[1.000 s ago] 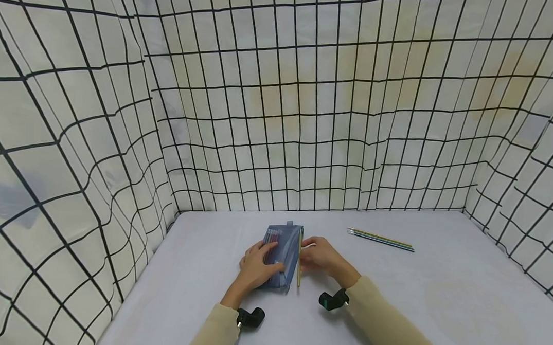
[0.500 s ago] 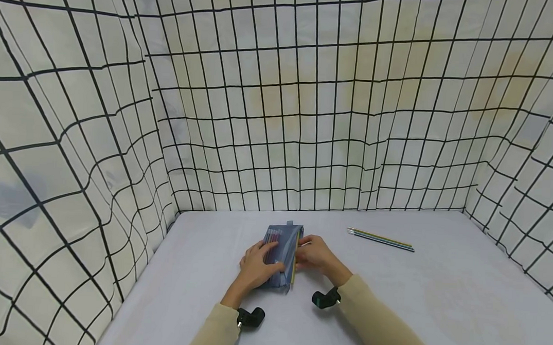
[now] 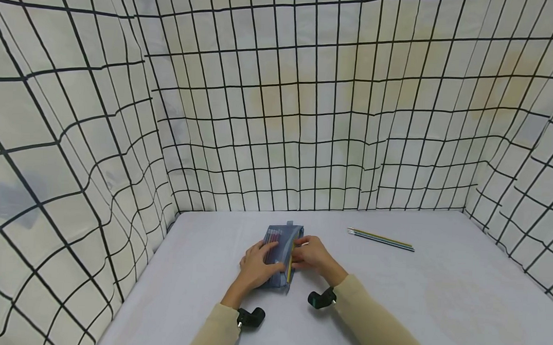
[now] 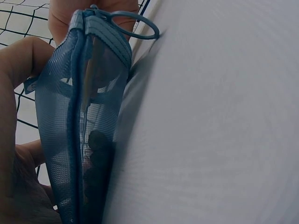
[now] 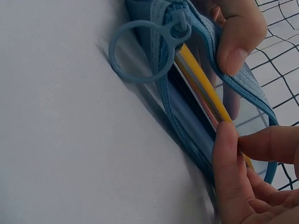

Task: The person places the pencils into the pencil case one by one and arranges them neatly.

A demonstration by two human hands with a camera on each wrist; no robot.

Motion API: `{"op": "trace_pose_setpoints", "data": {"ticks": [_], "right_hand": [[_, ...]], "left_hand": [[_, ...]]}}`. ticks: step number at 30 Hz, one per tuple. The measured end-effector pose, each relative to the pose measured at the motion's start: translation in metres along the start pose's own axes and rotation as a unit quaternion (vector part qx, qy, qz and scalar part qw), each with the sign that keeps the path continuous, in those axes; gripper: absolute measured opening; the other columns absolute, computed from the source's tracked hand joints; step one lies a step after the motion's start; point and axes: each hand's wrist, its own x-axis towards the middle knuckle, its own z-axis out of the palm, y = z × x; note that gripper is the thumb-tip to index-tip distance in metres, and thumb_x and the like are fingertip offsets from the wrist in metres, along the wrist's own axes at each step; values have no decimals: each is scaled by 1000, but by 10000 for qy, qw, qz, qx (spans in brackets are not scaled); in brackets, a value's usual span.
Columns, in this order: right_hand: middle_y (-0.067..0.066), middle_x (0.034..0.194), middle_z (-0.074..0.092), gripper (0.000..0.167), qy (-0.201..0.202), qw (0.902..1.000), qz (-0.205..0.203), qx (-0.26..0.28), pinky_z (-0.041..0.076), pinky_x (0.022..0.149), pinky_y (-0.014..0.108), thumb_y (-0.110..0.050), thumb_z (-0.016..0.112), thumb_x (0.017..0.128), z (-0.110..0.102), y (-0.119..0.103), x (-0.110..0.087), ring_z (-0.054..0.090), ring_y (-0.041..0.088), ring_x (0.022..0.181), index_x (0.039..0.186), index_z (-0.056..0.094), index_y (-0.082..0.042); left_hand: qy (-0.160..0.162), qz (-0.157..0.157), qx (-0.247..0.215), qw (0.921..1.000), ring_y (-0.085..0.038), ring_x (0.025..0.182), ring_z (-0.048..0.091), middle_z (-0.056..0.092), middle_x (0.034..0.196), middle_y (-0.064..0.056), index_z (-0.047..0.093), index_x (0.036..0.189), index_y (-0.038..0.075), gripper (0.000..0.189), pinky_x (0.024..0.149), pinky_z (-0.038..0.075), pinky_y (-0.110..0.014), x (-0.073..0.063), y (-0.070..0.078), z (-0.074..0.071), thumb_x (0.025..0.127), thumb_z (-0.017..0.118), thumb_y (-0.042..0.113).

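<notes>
White counter [image 3: 437, 303] carries a blue mesh pencil case [image 3: 282, 251], its edge gripped by the left hand [image 3: 255, 269], while the right hand [image 3: 313, 254] has its fingers closed in a pinch on a yellow pencil [image 5: 205, 86] lying lengthwise in the open mouth. Inserting it seems the step in hand; next calls for pushing it clear of the zip [image 5: 172, 109] and releasing, with loose pencils [image 3: 380, 239] apparently left to load.

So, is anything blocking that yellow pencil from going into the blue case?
Nothing visible: the blue case gapes unzipped, and the right hand holds the yellow pencil within that opening. The left hand holds the case.
</notes>
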Motion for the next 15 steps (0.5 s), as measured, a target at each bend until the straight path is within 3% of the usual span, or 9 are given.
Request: {"op": "trace_pose_setpoints", "data": {"ticks": [5,15], "right_hand": [[11,84,67,40,20,10000,28,-58,61,65,28,3,60,91,-1,2,0,66,15,70,130,54,7],[12,87,66,35,55,9993,-81,-351,59,60,27,-1,62,92,-16,7,-5,64,15,67,127,59,4]], "left_hand": [[17,18,-44,10000,-50,149,27,36,161,-24,57,145,17,72,114,16,-75,0,0,0,78,72,41],[16,59,-90,9999,-49,149,27,35,161,-24,58,145,17,73,114,15,-75,-1,-1,0,77,73,40]]}}
